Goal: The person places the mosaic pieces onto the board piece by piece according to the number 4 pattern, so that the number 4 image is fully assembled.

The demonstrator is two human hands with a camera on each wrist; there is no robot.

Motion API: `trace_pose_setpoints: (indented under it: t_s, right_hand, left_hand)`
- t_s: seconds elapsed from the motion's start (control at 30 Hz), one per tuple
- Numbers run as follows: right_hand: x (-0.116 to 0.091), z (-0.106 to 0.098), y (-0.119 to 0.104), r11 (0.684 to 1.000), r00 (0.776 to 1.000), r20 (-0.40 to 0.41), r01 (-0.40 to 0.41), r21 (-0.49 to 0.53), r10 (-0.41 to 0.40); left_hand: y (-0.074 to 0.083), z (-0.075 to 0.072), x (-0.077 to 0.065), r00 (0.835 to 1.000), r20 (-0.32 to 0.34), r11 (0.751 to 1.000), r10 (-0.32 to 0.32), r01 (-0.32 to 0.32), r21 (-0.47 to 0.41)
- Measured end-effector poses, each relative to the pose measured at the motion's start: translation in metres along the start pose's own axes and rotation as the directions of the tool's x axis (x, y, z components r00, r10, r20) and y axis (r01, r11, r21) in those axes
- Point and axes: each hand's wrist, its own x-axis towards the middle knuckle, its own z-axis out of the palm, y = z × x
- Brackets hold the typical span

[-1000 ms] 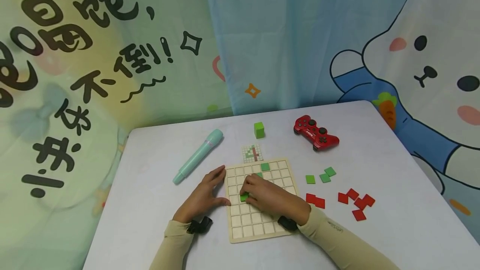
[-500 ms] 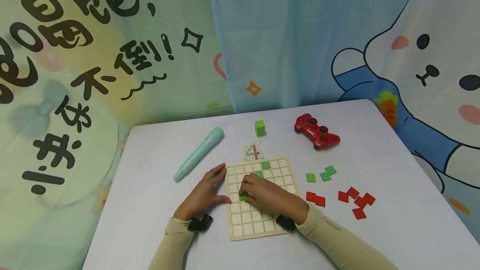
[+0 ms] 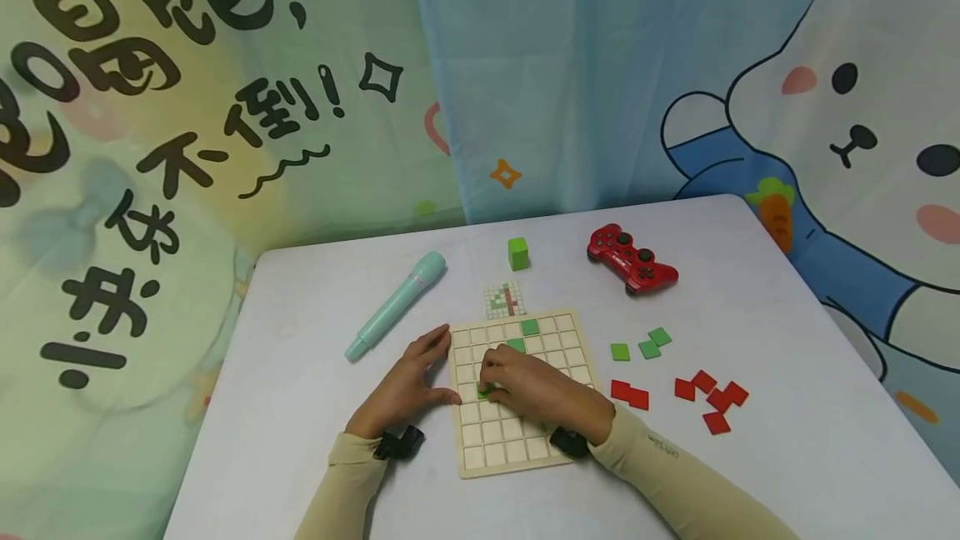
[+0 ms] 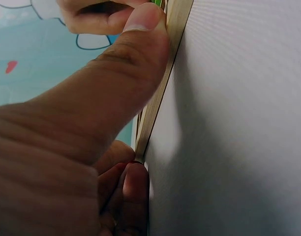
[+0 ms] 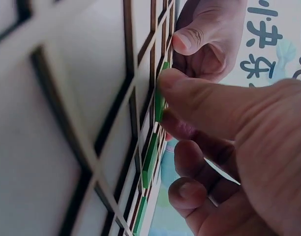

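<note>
A wooden grid board (image 3: 492,453) lies on the white table between the hands. My left hand (image 3: 408,386) rests at its left edge, thumb and fingers spread apart; in the left wrist view the thumb touches the board's side (image 4: 159,88). My right hand (image 3: 543,390) is over the grid and pinches a green square tile (image 5: 160,101) between thumb and finger, at a left-hand cell. Two more green tiles sit in upper cells, one green tile (image 3: 530,327) farther back than the other (image 3: 516,345). The right hand and forearm hide part of the grid.
Behind the board lies a small pattern card (image 3: 504,301), with a green cube (image 3: 518,253) beyond it. A mint microphone-shaped stick (image 3: 397,307) lies left, a red game controller (image 3: 632,260) back right. Loose green tiles (image 3: 620,352) and several red tiles (image 3: 717,423) lie right.
Both hands stay in place at the board, the right one still at the same green tile. The whole view has shifted slightly; no loose tile has moved on the table.
</note>
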Motion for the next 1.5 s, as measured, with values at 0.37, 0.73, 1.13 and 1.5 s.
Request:
trace_pose_setpoints:
  t_s: [0.37, 0.73, 1.13, 1.5]
  right_hand:
    - [-0.033, -0.031, 0.013, 0.993, 0.99, -0.111, -0.082, 0.083, 0.091]
    - [-0.127, -0.086, 0.064, 0.915, 0.753, -0.523, -0.362, 0.178, 0.399]
    - [-0.166, -0.073, 0.098, 0.749, 0.666, -0.357, -0.636, 0.188, 0.655]
    - [-0.173, -0.065, 0.113, 0.681, 0.656, -0.183, -0.709, 0.182, 0.732]
  left_hand:
    - [-0.002, 0.002, 0.0, 1.0, -0.022, 1.0, -0.004, 0.004, 0.005]
    - [0.001, 0.003, -0.001, 0.999, -0.032, 1.0, -0.015, 0.015, 0.002]
    - [0.0, 0.004, -0.003, 1.0, -0.023, 1.0, -0.018, 0.018, -0.015]
    - [0.001, 0.003, -0.002, 1.0, -0.018, 1.0, -0.018, 0.017, -0.019]
